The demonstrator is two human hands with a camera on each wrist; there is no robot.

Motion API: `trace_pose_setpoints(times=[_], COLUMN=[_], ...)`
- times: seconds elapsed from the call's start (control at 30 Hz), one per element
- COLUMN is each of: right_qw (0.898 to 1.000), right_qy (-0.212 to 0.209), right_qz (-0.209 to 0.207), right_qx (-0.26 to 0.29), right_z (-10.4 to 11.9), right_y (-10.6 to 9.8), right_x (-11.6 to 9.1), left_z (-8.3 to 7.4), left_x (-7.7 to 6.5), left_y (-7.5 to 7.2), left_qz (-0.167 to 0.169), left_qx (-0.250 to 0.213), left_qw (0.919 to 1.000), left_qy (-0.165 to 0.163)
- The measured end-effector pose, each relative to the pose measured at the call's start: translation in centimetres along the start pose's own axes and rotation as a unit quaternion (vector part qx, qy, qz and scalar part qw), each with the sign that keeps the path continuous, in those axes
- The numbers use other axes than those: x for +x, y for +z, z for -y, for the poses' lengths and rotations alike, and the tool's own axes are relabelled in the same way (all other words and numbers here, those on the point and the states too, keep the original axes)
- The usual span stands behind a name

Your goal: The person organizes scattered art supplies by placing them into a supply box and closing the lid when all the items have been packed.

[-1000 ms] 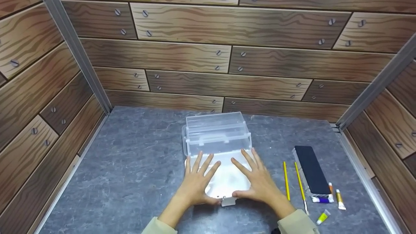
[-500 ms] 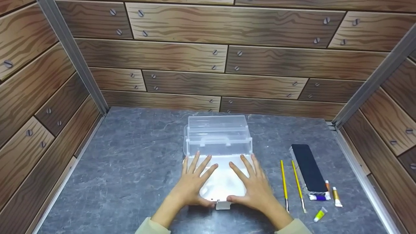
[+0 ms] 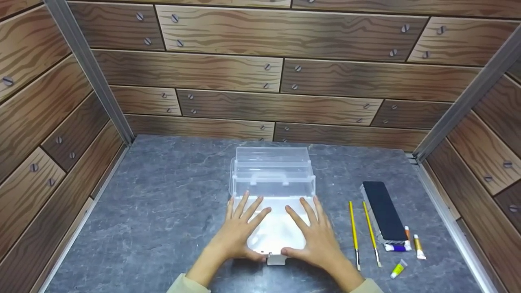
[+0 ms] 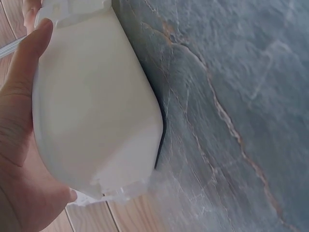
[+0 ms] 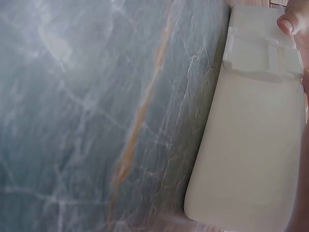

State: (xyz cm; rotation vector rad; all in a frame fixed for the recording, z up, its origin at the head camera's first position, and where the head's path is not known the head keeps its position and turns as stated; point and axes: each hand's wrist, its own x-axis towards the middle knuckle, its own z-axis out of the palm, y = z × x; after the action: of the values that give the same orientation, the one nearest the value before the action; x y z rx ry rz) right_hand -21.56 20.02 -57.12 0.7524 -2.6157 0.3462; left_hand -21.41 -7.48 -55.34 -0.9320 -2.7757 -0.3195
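Note:
A white plastic box (image 3: 276, 232) stands on the table with its clear lid (image 3: 272, 156) swung up and back. A latch (image 3: 276, 259) hangs from its front. My left hand (image 3: 238, 232) lies along the left side, fingers straight and spread over the box's edge. My right hand (image 3: 319, 238) mirrors it on the right side. Both thumbs reach to the front rim, on either side of the latch. In the left wrist view the thumb (image 4: 36, 43) rests at the rim above the smooth front wall. The right wrist view shows the thumb (image 5: 289, 24) beyond the latch.
To the right lie two yellow paintbrushes (image 3: 353, 228) and a long black-topped case (image 3: 384, 211) with pale sides. Several small paint tubes (image 3: 399, 268) lie near its front end. Wood-patterned walls (image 3: 228, 101) with metal corner posts surround the grey marbled table (image 3: 171, 183).
Both hands have drawn the box slightly toward me and turned it a little, so it sits squarer. The head view has shifted slightly. The brushes, case and tubes have stayed put.

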Motion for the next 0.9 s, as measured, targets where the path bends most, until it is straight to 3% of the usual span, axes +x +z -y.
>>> trace_pose_setpoints(times=[0.2, 0.3, 0.37, 0.43, 0.47, 0.53, 0.63, 0.67, 0.7, 0.73, 0.77, 0.9], right_qw=[1.000, 1.000, 1.000, 1.000, 1.000, 1.000, 1.000, 1.000, 1.000, 1.000, 1.000, 1.000], right_qy=[-0.001, -0.002, -0.002, -0.002, -0.001, 0.001, 0.003, 0.003, 0.004, 0.003, 0.003, 0.005], right_qz=[-0.002, 0.000, 0.001, 0.002, 0.003, 0.004, 0.005, 0.006, 0.008, 0.008, 0.009, 0.012], right_qx=[-0.003, -0.003, -0.002, 0.000, 0.000, 0.003, 0.005, 0.003, 0.002, 0.001, 0.001, 0.000], right_z=[0.1, 0.1, 0.0, 0.0, 0.0, 0.0, 0.0, 0.0, 0.0, 0.0, 0.0, -0.1], right_y=[0.0, -0.1, -0.1, -0.2, -0.2, -0.2, -0.2, -0.1, -0.1, -0.1, -0.1, 0.0], right_x=[0.0, 0.0, 0.0, 0.1, 0.1, 0.1, 0.0, 0.0, 0.0, 0.0, 0.0, 0.1], left_z=[0.1, 0.1, 0.0, -0.1, -0.1, 0.0, 0.4, 0.5, 0.6, 0.8, 0.9, 1.2], left_x=[-0.2, -0.5, -0.8, -1.1, -1.2, -1.5, -2.0, -2.2, -2.4, -2.6, -2.8, -3.2], left_y=[0.3, 0.7, 1.1, 1.4, 1.5, 1.6, 1.7, 1.8, 1.9, 2.0, 2.1, 2.7], left_qz=[-0.025, -0.080, -0.127, -0.171, -0.187, -0.200, -0.185, -0.175, -0.163, -0.153, -0.147, -0.144], left_qx=[-0.016, -0.055, -0.108, -0.185, -0.237, -0.340, -0.473, -0.502, -0.522, -0.535, -0.542, -0.538], left_qw=[0.9996, 0.9952, 0.9852, 0.9637, 0.9461, 0.9001, 0.8214, 0.8016, 0.7874, 0.7786, 0.7752, 0.7823], left_qy=[0.002, -0.010, -0.038, -0.088, -0.117, -0.185, -0.259, -0.273, -0.286, -0.290, -0.290, -0.280])
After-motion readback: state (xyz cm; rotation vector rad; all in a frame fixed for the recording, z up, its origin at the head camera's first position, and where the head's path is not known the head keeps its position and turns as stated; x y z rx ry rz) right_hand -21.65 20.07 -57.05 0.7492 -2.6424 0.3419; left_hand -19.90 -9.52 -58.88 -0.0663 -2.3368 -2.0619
